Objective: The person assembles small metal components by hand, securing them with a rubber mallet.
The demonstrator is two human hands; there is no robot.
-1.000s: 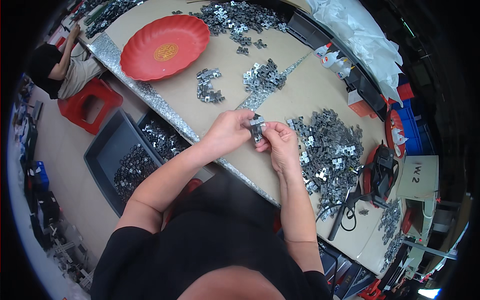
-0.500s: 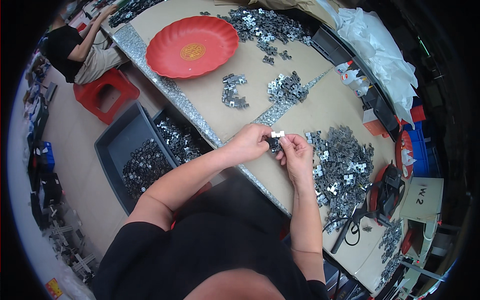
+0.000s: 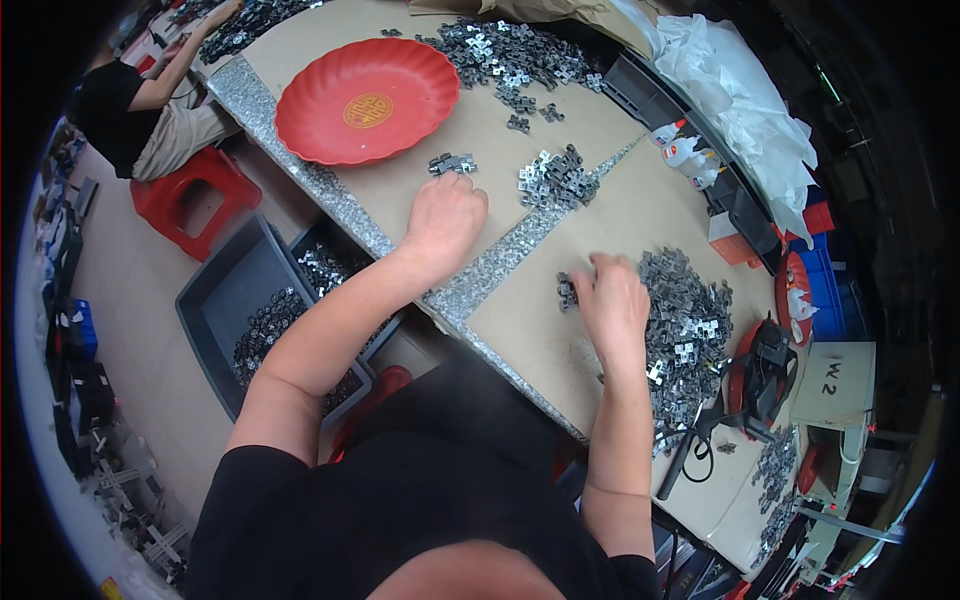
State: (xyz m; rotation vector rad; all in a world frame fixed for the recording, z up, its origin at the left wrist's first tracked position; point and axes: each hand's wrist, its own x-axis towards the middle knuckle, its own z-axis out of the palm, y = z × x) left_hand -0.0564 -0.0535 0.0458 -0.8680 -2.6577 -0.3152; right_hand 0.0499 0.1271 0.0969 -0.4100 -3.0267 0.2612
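Observation:
My left hand (image 3: 447,222) is over a small group of metal clip-like parts (image 3: 453,163), its fingers curled down and closed. Its fingertips are hidden, so whatever they hold cannot be made out. At the left edge of a large heap of small metal parts (image 3: 690,330) is my right hand (image 3: 614,305), thumb and fingers apart. One dark metal part (image 3: 567,291) lies just left of its thumb. Between and beyond my hands is a smaller pile of the same parts (image 3: 558,180).
A red scalloped plate (image 3: 400,125) sits at the far left of the table. More parts (image 3: 515,55) spread at the back. Glue bottles (image 3: 690,158) stand at right. A grey bin (image 3: 225,300) of parts is below the table edge; another person (image 3: 150,110) sits far left.
My hands have moved apart from the silvery part they held together. The left went away and left to the small group; the right moved slightly right to the heap. The view shifted a little.

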